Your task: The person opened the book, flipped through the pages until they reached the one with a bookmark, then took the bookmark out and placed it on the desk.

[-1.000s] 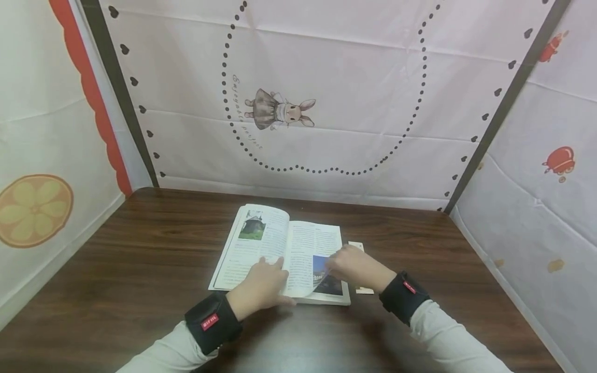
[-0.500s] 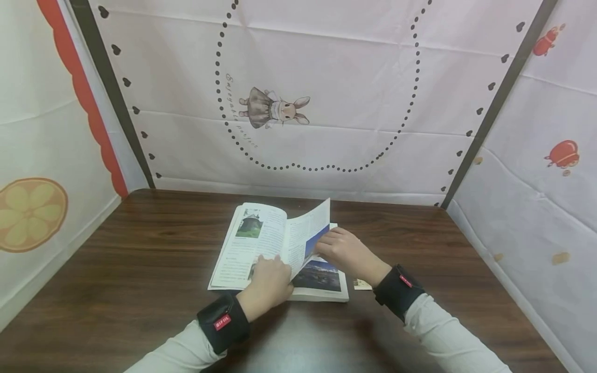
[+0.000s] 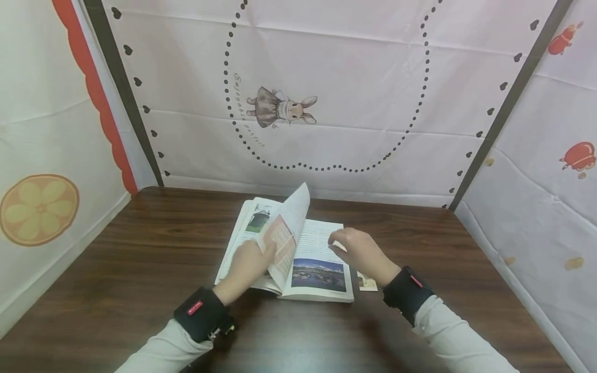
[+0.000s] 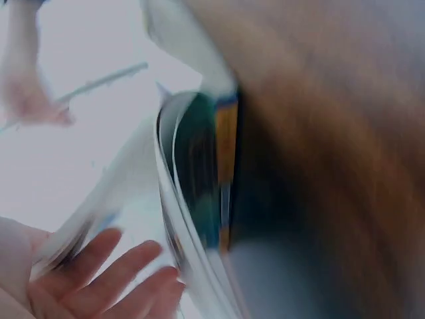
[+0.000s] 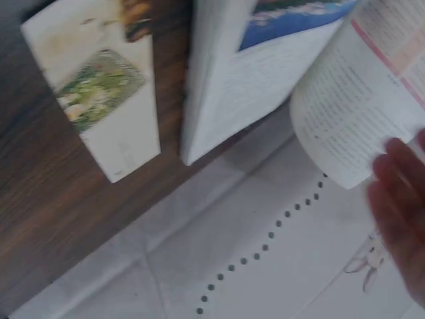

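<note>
White raised page (image 3: 296,210) of the book (image 3: 321,238) touches the loosely spread left hand (image 3: 246,264); the relaxed right hand (image 3: 363,251) is empty.

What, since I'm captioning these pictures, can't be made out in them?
- Head view: the far part of the card, hidden by the right hand.
- Head view: the words on the book's flat page, too small to read.
- Left wrist view: the grain of the table, lost in blur.
- Right wrist view: the rest of the photo, cut off by the top edge.
</note>
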Tool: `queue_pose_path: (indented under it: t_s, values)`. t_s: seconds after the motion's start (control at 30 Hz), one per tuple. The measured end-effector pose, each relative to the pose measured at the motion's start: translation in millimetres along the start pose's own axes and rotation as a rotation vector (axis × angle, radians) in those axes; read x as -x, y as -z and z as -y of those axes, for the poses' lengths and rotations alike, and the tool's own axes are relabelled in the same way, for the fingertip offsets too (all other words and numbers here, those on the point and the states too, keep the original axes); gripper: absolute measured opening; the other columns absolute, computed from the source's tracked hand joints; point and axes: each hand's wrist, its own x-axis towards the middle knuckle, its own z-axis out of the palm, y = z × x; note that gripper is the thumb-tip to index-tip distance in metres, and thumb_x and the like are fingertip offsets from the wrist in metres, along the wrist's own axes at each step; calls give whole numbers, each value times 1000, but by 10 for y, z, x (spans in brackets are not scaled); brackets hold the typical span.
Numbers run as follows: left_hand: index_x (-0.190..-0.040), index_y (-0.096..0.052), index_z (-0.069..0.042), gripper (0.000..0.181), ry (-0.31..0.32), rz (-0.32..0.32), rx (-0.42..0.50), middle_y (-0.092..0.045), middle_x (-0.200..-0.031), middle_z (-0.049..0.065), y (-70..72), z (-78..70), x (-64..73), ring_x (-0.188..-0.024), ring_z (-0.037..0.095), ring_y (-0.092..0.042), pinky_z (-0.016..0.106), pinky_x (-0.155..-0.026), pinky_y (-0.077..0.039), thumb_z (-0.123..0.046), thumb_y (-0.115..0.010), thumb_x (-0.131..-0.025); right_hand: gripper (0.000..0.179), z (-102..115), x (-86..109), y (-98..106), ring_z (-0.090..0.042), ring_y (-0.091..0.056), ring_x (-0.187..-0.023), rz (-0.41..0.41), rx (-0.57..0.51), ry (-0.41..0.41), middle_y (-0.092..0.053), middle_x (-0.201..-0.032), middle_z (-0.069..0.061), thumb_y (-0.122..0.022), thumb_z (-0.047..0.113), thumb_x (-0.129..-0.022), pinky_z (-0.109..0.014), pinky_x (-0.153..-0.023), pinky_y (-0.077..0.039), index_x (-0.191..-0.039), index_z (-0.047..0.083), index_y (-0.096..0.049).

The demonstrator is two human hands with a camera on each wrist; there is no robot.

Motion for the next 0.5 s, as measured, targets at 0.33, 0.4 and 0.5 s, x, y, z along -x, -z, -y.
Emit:
queue_pose_path:
  t_s: [0.33, 0.4, 0.5]
  values:
    - [-133, -49, -5, 48, -51, -80, -64, -50, -56, 7, 311, 224, -70, -44, 13, -35, 25, -42, -27, -8, -58, -86, 66, -206, 194, -195, -32, -42, -134, 532, -146, -182, -43, -144, -19, -72, 34, -82, -48, -106, -38, -135, 3, -48]
    - [-127, -56, -6, 38, -120, -106, -188, -56, -64, 10, 300, 234, -12, -50, 17, -43, 27, -44, -31, -10, -58, -89, 71, -213, 210, -226, -31, -36, -138, 577, -166, -188, -36, -149, -19, -71, 36, -82, -47, -110, -34, -138, 3, -44]
    - [-124, -60, -9, 36, -229, -152, -391, -61, -100, 20, 257, 235, 50, -77, 30, -57, 39, -58, -46, -11, -62, -88, 78, -206, 220, -265, -31, -33, -140, 615, -167, -177, -32, -151, -19, -71, 40, -81, -47, -111, -32, -141, 2, -39]
